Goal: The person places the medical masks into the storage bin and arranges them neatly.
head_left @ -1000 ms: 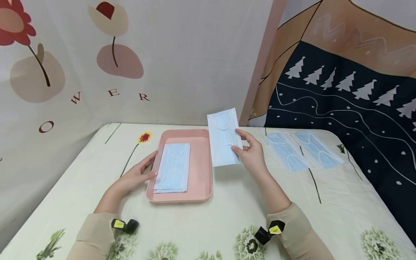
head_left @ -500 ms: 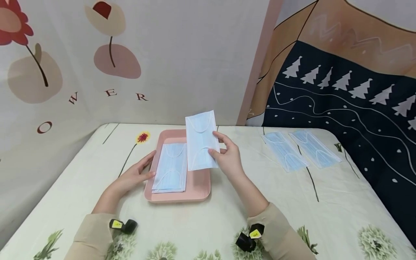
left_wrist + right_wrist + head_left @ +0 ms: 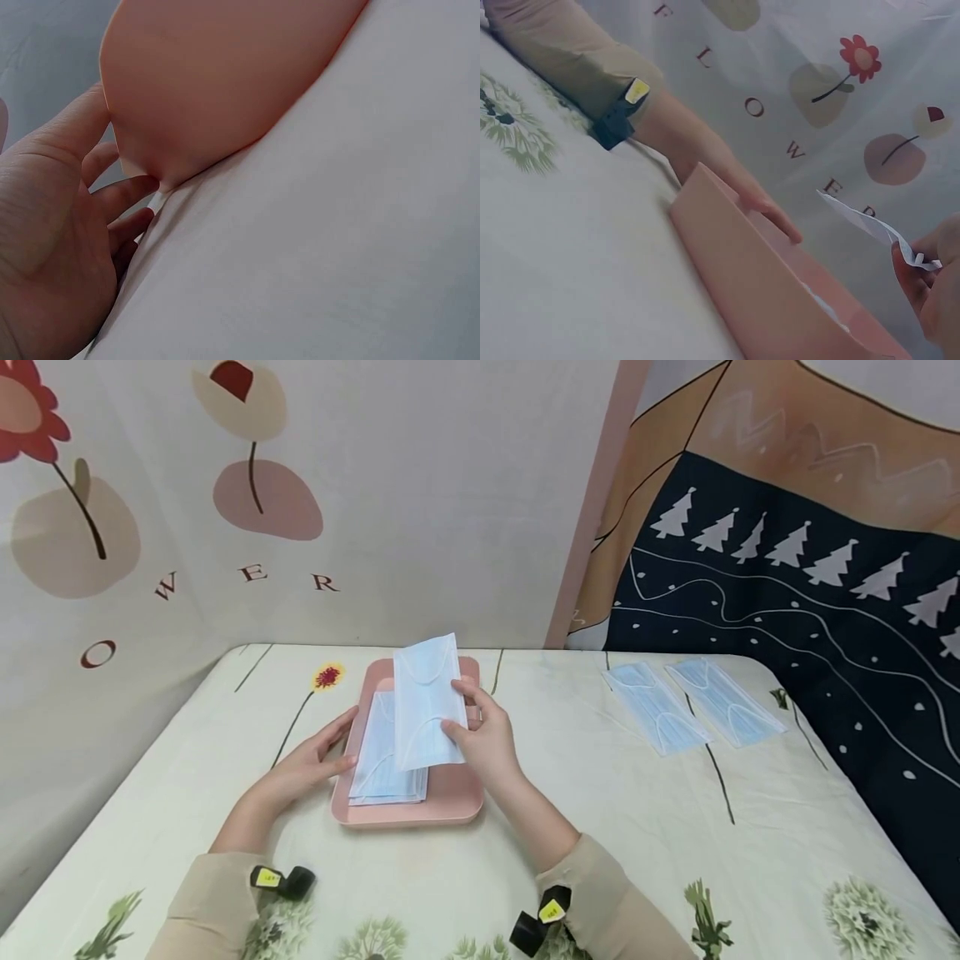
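In the head view my right hand (image 3: 486,739) pinches a light blue face mask (image 3: 427,702) by its right edge, thumb in front. The mask is tilted up above the pink tray (image 3: 455,806), apart from the stack of face masks (image 3: 386,785) lying on the tray's left side and partly covering it. My left hand (image 3: 309,766) holds the tray's left side, with the thumb over the rim. In the left wrist view, that hand's fingers (image 3: 127,193) lie along the tray's outer wall. The right wrist view shows the held mask (image 3: 866,223) nearly edge-on above the tray.
Two more face masks (image 3: 657,708) (image 3: 725,702) lie side by side on the tablecloth (image 3: 600,793) at the right. A printed curtain (image 3: 442,502) hangs along the table's back edge, and a dark tree-patterned cloth (image 3: 787,602) hangs at the right.
My right hand has carried the face mask leftward and slightly down, from beside the tray to over the stack. My left hand has stayed at the tray's side.
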The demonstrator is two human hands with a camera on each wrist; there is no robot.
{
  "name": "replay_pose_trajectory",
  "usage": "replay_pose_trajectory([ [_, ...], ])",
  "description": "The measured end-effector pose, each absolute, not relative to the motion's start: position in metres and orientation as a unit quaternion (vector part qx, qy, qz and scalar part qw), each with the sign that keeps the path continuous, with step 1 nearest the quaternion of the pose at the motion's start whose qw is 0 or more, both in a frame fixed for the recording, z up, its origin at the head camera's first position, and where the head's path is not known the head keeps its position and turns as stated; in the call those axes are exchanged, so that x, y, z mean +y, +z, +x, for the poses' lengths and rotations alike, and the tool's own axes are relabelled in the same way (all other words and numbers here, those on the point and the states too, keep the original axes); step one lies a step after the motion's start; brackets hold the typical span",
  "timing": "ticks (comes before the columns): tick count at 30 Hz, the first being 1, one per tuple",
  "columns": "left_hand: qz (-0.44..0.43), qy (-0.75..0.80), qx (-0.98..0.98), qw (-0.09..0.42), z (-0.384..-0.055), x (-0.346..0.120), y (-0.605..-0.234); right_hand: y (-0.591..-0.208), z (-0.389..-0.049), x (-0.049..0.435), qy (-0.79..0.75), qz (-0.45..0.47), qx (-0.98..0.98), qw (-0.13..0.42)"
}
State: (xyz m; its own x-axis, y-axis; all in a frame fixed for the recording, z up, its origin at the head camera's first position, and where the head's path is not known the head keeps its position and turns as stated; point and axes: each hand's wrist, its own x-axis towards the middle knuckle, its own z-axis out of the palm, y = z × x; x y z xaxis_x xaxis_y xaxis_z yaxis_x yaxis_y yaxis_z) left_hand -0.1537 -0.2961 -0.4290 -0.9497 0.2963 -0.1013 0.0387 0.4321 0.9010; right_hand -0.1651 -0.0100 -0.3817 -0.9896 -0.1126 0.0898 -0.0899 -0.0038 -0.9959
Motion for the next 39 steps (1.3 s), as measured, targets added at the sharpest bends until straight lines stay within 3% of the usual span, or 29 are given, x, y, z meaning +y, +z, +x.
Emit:
replay_pose_trajectory([
  [39,0.116,0.523,0.837,0.114,-0.155,-0.298,-0.433,-0.41,-0.151,-0.068,-0.621,-0.026,0.783,0.015],
])
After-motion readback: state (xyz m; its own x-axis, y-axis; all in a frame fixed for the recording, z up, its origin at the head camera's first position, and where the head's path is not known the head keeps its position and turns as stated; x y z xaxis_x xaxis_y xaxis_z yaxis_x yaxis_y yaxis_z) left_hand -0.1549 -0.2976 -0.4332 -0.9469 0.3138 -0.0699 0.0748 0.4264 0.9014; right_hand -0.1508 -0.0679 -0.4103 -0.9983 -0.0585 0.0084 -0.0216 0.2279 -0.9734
